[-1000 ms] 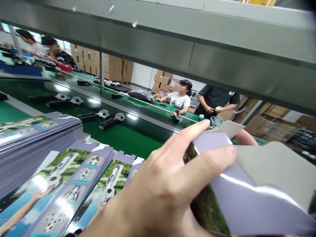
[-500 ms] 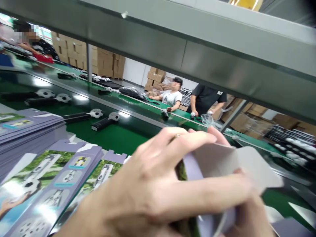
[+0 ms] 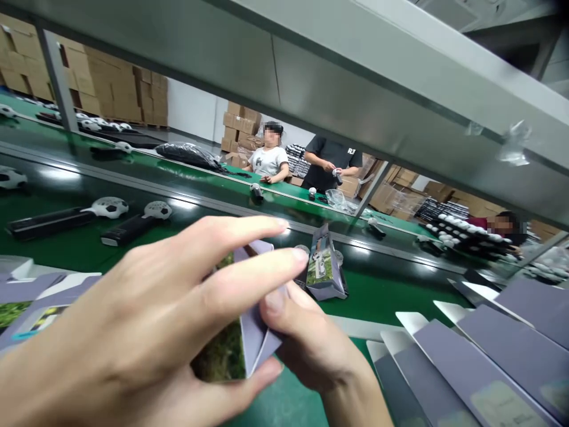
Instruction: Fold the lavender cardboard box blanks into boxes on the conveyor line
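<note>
A small purple cardboard box [image 3: 261,341] with a grassy picture on its side is between my hands, its end towards me and the right. My left hand [image 3: 146,308] spans it, thumb below and fingers across the top. From the right, my right hand [image 3: 320,338] grips the same box, its thumb pressed at the folded end flap. Much of the box is hidden behind my fingers. Just beyond, another printed box [image 3: 323,267] lies on the green conveyor belt [image 3: 373,302].
Black-handled things with football-patterned heads [image 3: 111,209] lie on the belt at left. Flat purple cartons [image 3: 480,350] fan out at right; more printed cartons [image 3: 31,308] sit at left. A metal beam [image 3: 311,77] crosses above. Two people [image 3: 331,160] work across the line, another farther right.
The view has swung right, bringing the fanned cartons and the box on the belt into sight. The raised end flap of the held box is now folded in, my right thumb against it.
</note>
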Tool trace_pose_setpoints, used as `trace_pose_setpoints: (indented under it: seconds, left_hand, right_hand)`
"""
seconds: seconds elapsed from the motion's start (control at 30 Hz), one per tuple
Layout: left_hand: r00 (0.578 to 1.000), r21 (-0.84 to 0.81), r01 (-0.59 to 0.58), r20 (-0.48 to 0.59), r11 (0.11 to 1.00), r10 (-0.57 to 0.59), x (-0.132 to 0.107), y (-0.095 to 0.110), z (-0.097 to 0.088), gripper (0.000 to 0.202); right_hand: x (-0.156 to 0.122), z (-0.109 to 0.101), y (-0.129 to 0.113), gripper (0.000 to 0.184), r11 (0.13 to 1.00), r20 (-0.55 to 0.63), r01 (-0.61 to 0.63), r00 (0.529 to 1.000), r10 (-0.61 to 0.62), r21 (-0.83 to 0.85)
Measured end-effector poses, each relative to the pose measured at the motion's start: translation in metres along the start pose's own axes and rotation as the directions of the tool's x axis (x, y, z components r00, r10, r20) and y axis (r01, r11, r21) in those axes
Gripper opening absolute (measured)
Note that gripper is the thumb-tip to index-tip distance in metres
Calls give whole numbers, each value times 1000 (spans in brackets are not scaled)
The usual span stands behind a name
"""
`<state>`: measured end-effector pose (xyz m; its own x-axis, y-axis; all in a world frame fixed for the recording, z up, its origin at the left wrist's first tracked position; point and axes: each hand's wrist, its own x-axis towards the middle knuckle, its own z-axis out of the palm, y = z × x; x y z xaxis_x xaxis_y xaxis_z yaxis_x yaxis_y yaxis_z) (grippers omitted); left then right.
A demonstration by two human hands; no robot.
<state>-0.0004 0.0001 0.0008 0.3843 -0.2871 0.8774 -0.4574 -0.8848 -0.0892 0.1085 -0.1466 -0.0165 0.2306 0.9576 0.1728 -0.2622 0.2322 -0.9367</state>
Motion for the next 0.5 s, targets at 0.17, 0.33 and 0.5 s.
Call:
trace_pose_setpoints:
  seconds: [0.17, 0.33, 0.5]
  left_hand:
    - [984, 199, -163, 105, 966, 145, 2, 0, 7, 66]
    - [983, 174, -156, 128, 972, 134, 3, -3, 13, 63]
    - [984, 146, -156, 113, 977, 140, 7, -1, 13, 55]
  right_hand:
    - [5, 0, 1, 57, 998, -116, -5, 993, -2, -63]
    - [8, 4, 1, 48, 988, -198, 82, 974, -107, -132]
    - [9, 3, 1, 37, 971, -246, 81, 960, -136, -224]
